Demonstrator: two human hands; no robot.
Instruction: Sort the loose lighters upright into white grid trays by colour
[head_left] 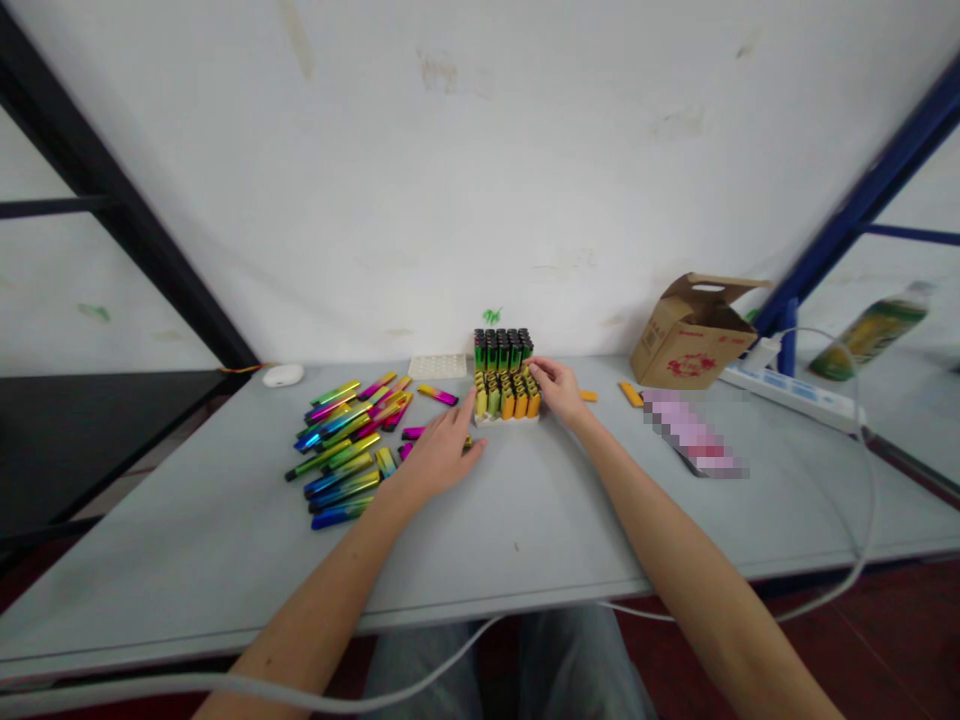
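A block of upright lighters (507,385) stands in a white tray (517,421) near the wall. The front rows are yellow and orange, the back rows green with black tops. My right hand (559,388) is at the block's right side, its fingers closed on what looks like an orange lighter (527,364) at the row's edge; the fingertips partly hide it. Stretched fingers of my left hand (448,440) reach the block's left side, with the palm low over the table. Beside and partly beneath that hand lie loose magenta lighters (412,434).
Shiny multicoloured lighters (341,455) lie in a loose pile at left. A white perforated tray (437,367) and a white case (283,375) sit by the wall. On the right are an open cardboard box (686,345), a blurred phone (694,435), a power strip (795,395) and a bottle (870,330).
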